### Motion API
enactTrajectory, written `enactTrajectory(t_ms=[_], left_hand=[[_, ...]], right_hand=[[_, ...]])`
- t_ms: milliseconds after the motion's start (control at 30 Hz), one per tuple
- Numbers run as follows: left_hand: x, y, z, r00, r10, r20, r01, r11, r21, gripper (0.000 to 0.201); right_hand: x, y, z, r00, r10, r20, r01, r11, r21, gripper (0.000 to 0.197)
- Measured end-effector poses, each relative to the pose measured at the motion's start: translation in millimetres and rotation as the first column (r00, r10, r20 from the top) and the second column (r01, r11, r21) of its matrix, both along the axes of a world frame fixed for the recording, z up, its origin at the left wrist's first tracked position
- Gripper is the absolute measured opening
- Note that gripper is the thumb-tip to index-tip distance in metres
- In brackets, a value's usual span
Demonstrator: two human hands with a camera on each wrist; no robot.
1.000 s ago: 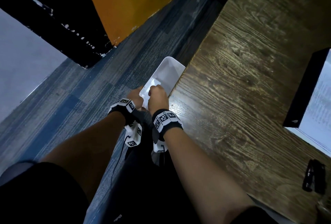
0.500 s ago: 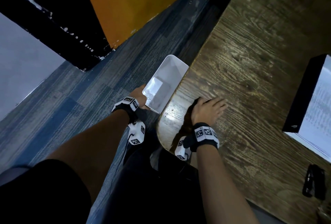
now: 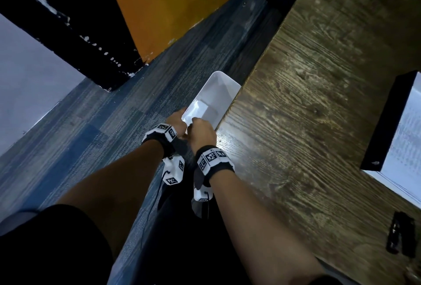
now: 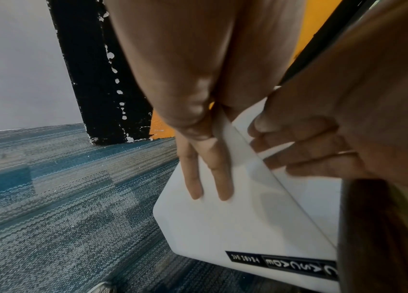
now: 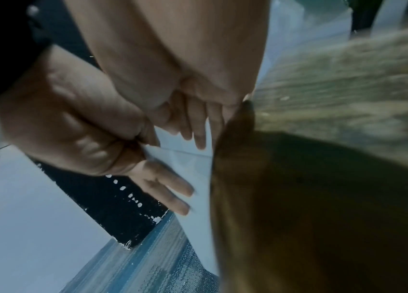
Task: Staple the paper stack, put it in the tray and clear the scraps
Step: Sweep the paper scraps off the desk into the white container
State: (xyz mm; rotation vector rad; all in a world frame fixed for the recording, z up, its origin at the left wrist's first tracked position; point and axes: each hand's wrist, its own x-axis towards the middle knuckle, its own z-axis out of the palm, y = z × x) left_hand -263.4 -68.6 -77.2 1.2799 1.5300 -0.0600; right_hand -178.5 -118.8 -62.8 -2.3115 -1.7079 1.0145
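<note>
Bin (image 3: 218,93) at table edge (image 3: 230,111): left grip (image 3: 178,120) pinching rim, right grip (image 3: 201,129) curled inside.

White bin (image 3: 218,93), wood-grain brown table (image 3: 319,102), blue carpet (image 3: 91,136).

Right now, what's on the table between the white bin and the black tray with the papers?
Nothing. In the head view, only bare wooden tabletop shows between the white bin and the black tray.
</note>
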Motion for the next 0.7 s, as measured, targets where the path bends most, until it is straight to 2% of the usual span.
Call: enactTrajectory(t_ms=[67, 133, 200, 267, 300, 333, 367, 400, 433, 467, 533, 600, 700], left_hand=[[0.1, -0.6, -0.2, 1.000, 0.021, 0.002, -0.021, 1.000, -0.016, 0.043], [-0.7, -0.6, -0.1, 1.000, 0.009, -0.006, -0.009, 1.000, -0.019, 0.044], [-4.0, 0.9, -2.9, 1.000, 0.004, -0.026, -0.005, 1.000, -0.015, 0.050], [-8.3, 1.2, -6.6, 1.000, 0.002, -0.011, -0.002, 0.999, -0.037, 0.055], [-10.7, 0.1, -8.0, 1.000, 0.004, 0.004, -0.004, 0.999, -0.049, 0.058], [-13.2, -1.5, -10.1, 1.000, 0.009, 0.013, -0.008, 0.999, -0.045, 0.060], [-16.2, -2.2, -15.1, 1.000, 0.020, 0.005, -0.020, 0.999, -0.033, 0.061], [-18.4, -3.2, -13.6, 1.000, 0.028, -0.006, -0.028, 0.999, -0.021, 0.061], [-20.2, -4.0, -16.3, 0.999, 0.031, -0.006, -0.031, 0.999, -0.014, 0.061], [-22.0, -5.2, -16.8, 1.000, 0.021, 0.005, -0.021, 0.999, -0.024, 0.060], [-23.9, -6.1, -17.9, 0.999, -0.011, 0.032, 0.013, 0.998, -0.067, 0.059], [-25.6, -6.7, -20.1, 0.999, 0.005, 0.035, -0.002, 0.997, -0.078, 0.059], [-28.3, -7.5, -22.0, 1.000, 0.010, -0.001, -0.010, 0.998, -0.068, 0.064]], right_hand=[[4.1, 7.2, -1.5, 0.997, -0.064, -0.053, 0.066, 0.996, 0.053, 0.019], [14.0, 12.1, -3.0, 0.978, -0.093, -0.188, 0.113, 0.989, 0.099, 0.023], [34.4, 10.3, 3.6, 0.941, -0.043, -0.336, 0.106, 0.980, 0.171, 0.034], [65.8, -3.0, 14.8, 0.874, 0.014, -0.485, 0.081, 0.981, 0.175, 0.035], [83.0, -16.1, 23.0, 0.795, -0.032, -0.606, 0.109, 0.990, 0.092, 0.027], [98.6, -32.7, 30.4, 0.657, -0.146, -0.739, 0.149, 0.987, -0.063, 0.014], [114.7, -49.1, 34.5, 0.505, -0.268, -0.820, 0.123, 0.963, -0.239, 0.012], [129.2, -64.7, 34.7, 0.420, -0.389, -0.820, 0.034, 0.909, -0.415, 0.033], [141.2, -78.9, 32.6, 0.441, -0.459, -0.771, -0.106, 0.827, -0.552, 0.054], [149.4, -89.3, 28.2, 0.499, -0.490, -0.715, -0.215, 0.729, -0.650, 0.073], [154.8, -96.0, 16.5, 0.599, -0.503, -0.623, -0.297, 0.583, -0.756, 0.092], [147.6, -80.8, 8.4, 0.616, -0.540, -0.574, -0.238, 0.567, -0.789, 0.091], [124.3, -38.6, 8.8, 0.610, -0.515, -0.602, -0.192, 0.641, -0.743, 0.088]])
